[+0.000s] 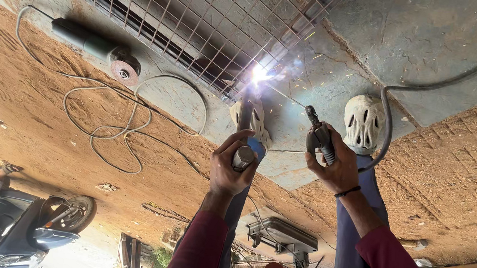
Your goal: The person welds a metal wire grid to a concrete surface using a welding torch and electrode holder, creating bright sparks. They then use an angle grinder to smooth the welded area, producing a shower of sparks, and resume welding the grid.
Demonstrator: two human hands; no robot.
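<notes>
Head view: left hand (229,166) is closed around a stiff metal rod (244,130); right hand (332,163) clamps the electrode holder (318,136), best held by its insulated handle, sparking on the rigid wire mesh (192,13).

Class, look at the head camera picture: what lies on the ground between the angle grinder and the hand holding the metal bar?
In the head view, loose loops of pale cable lie between the angle grinder and the left hand holding the metal bar.

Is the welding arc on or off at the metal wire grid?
On: a bright white arc with sparks glows on the metal wire grid, where the rod from the right hand ends.
</notes>
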